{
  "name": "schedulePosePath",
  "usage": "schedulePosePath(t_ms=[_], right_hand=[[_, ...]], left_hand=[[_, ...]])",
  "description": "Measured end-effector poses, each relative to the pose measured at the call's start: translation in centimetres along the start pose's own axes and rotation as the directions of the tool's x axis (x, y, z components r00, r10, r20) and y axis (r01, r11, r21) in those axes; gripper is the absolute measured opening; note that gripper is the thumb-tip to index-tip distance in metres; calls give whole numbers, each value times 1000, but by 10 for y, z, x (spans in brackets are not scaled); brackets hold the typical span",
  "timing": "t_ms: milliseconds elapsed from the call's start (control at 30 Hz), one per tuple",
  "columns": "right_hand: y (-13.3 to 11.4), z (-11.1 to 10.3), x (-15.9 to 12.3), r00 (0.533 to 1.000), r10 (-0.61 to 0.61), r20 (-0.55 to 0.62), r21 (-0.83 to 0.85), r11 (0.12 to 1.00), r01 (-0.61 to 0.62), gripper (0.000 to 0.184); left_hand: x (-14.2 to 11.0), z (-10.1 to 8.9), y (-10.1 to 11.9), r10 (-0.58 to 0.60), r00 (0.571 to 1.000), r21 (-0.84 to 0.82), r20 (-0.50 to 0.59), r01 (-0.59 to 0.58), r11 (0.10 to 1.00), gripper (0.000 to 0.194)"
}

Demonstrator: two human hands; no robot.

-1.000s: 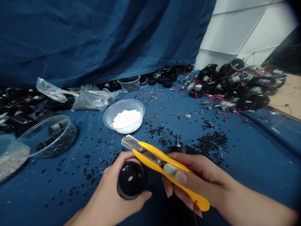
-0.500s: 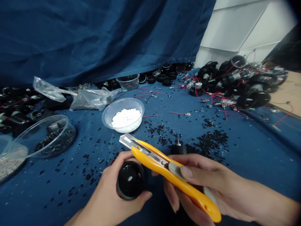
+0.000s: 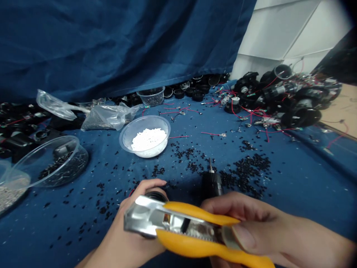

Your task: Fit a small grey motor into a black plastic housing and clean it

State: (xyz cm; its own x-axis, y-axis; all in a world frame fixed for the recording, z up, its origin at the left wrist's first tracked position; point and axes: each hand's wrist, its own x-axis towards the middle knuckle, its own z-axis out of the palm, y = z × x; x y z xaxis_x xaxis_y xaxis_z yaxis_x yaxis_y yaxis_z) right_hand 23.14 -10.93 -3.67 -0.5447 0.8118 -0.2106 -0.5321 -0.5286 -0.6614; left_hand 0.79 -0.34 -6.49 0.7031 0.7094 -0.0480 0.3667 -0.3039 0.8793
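My right hand (image 3: 251,227) grips a yellow utility knife (image 3: 195,251), with the thumb on its slider. The knife's metal front end points left and is raised close to the camera. Whether any blade sticks out of it, I cannot tell. Behind that end, my left hand (image 3: 125,230) is wrapped round a round black part (image 3: 156,195), mostly covered by the knife. A black screwdriver-like tool (image 3: 212,184) with a thin metal bit stands just beyond my right hand; its lower end is hidden.
A clear bowl of small white pieces (image 3: 121,139) stands ahead. Scattered black bits (image 3: 251,169) cover the blue cloth. Clear tubs (image 3: 76,143) and a plastic bag (image 3: 104,119) lie left. Black housings with red wires (image 3: 301,115) are heaped at the right.
The knife has come nearer the camera and lower, its metal end swinging left and down across the black part. More of the screwdriver-like tool now shows.
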Motion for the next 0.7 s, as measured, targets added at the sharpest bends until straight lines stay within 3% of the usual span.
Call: schedulePosePath(t_ms=[133, 200, 333, 600, 700], right_hand=[[-2, 1, 0, 997, -32, -64, -33, 999, 30, 38], [-2, 1, -2, 996, 1, -89, -47, 999, -5, 36], [-2, 2, -6, 993, 80, -90, -50, 995, -84, 38], [-20, 6, -6, 983, 175, -50, -123, 976, -180, 36], [-22, 9, -6, 988, 146, -55, -151, 977, -153, 40]], left_hand=[[1, -2, 0, -47, 998, 93, -32, 50, 994, 49], [0, -1, 3, -74, 996, 151, -53, 82, 985, 51], [-1, 4, 9, -34, 993, 235, -117, 61, 970, 59], [-2, 2, 2, 53, 993, 275, -102, -23, 961, 63], [-1, 2, 3, 61, 993, 286, -101, -30, 958, 63]])
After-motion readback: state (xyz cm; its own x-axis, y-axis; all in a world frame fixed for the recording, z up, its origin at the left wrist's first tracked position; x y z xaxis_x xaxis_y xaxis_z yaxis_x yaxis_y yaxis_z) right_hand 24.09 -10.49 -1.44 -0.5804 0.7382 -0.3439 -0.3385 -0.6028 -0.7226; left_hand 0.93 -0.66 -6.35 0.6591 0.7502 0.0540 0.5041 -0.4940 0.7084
